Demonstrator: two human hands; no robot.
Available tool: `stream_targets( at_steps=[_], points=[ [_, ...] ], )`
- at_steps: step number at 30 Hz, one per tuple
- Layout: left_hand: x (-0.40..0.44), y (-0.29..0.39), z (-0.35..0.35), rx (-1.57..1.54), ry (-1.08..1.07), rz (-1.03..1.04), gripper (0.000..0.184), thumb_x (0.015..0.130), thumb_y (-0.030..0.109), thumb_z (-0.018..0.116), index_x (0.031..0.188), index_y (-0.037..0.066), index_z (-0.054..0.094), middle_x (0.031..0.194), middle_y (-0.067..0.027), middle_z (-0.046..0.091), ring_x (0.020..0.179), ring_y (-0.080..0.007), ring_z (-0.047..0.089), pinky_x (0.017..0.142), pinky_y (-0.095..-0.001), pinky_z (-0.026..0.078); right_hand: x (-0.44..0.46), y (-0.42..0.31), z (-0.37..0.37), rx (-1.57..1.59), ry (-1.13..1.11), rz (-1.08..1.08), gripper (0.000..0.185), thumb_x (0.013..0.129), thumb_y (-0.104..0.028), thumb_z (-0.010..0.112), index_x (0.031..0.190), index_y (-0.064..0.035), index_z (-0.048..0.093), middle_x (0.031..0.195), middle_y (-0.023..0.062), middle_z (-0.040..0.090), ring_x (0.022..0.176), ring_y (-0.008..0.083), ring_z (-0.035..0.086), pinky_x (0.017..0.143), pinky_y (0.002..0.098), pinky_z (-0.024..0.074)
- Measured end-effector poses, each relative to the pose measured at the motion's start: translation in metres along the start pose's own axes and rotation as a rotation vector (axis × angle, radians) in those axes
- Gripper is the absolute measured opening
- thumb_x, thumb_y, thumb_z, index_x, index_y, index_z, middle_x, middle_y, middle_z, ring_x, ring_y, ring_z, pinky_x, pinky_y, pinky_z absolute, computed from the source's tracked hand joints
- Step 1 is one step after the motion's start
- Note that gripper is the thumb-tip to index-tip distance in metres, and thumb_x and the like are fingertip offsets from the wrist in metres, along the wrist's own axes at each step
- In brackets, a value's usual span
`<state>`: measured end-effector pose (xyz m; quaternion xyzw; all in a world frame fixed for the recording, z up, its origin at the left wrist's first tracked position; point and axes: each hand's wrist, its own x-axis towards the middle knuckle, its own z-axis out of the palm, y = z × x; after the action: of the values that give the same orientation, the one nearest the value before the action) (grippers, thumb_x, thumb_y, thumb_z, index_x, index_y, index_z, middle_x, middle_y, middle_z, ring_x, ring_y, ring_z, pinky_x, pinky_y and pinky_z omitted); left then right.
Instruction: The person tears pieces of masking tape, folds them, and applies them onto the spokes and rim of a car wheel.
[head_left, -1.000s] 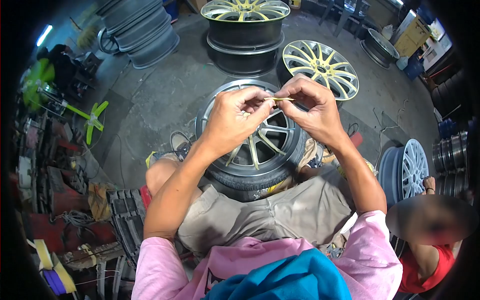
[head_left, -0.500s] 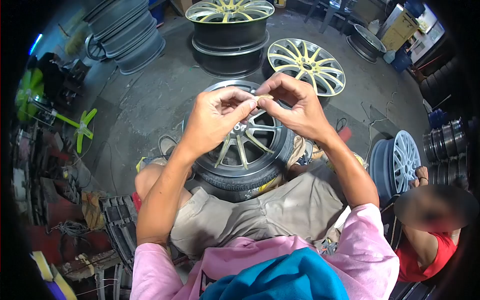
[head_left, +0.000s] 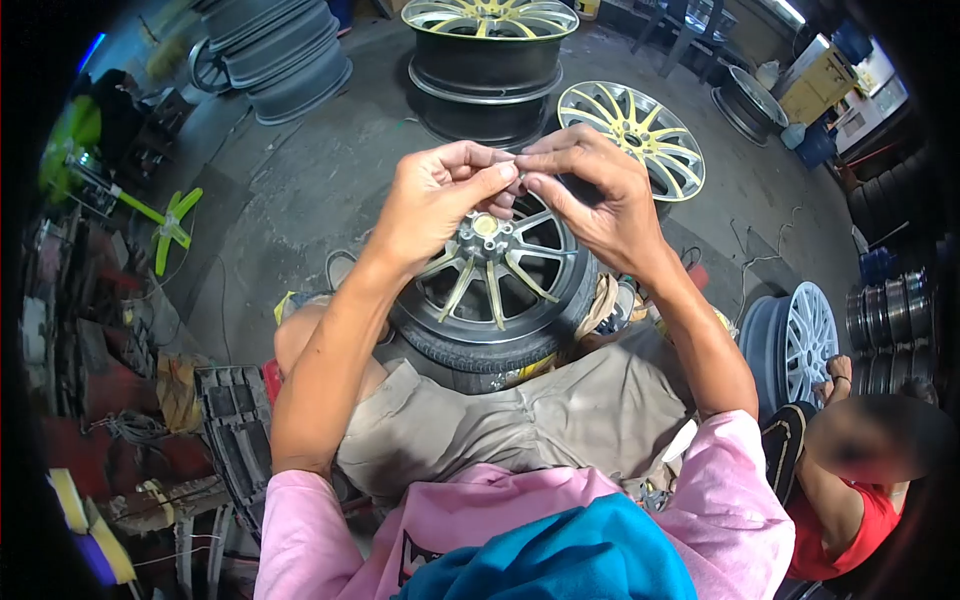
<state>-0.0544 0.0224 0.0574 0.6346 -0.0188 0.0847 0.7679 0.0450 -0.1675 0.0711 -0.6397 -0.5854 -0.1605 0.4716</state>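
Observation:
A wheel with a tyre lies flat between my knees, with pale yellowish strips along several of its lower spokes and a round pale patch at the hub. Above its upper part, my left hand is closed in a pinch, thumb against fingers. My right hand meets it at the fingertips, its thumb and forefinger also drawn together. Whatever lies between the fingertips is too small and hidden to name.
Ahead stands a stacked wheel with yellow spokes, beside another yellow-spoked wheel. Grey rims are piled at back left. A person in red sits at right by a light grey wheel. A green fan stands left.
The thin yellowish strip seen between my fingertips earlier no longer shows clearly. My hands have risen slightly, uncovering the wheel's hub. The camera view has shifted.

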Motion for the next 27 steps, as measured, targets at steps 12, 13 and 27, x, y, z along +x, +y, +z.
stream_targets(
  at_steps=[12, 13, 27],
  points=[
    [-0.002, -0.003, 0.01, 0.198, 0.145, 0.318, 0.021, 0.099, 0.007, 0.067, 0.114, -0.007, 0.069, 0.101, -0.0113, 0.074, 0.089, -0.0118, 0.07, 0.078, -0.0245, 0.058, 0.01, -0.002, 0.012, 0.62, 0.127, 0.61, 0.024, 0.1, -0.008, 0.066, 0.118, 0.0056, 0.071, 0.104, 0.0126, 0.075, 0.093, 0.0169, 0.073, 0.087, 0.0281, 0.0598],
    [-0.001, -0.002, 0.008, 0.205, 0.158, 0.32, 0.02, 0.099, 0.007, 0.067, 0.114, -0.007, 0.069, 0.101, -0.0112, 0.074, 0.089, -0.0118, 0.07, 0.077, -0.0243, 0.058, 0.011, -0.005, 0.013, 0.604, 0.123, 0.604, 0.024, 0.1, -0.009, 0.065, 0.119, 0.0059, 0.07, 0.105, 0.0131, 0.075, 0.093, 0.0174, 0.073, 0.088, 0.0285, 0.0595],
    [-0.003, 0.003, -0.06, 0.359, 0.274, 0.143, 0.032, 0.094, 0.013, 0.074, 0.122, -0.001, 0.066, 0.096, -0.0034, 0.071, 0.083, -0.0055, 0.063, 0.074, -0.022, 0.053, -0.079, 0.14, 0.071, -0.001, -0.425, 0.665, 0.01, 0.092, -0.005, 0.072, 0.095, 0.004, 0.071, 0.08, 0.0051, 0.072, 0.072, 0.0063, 0.063, 0.065, 0.0247, 0.0526]
  ],
)
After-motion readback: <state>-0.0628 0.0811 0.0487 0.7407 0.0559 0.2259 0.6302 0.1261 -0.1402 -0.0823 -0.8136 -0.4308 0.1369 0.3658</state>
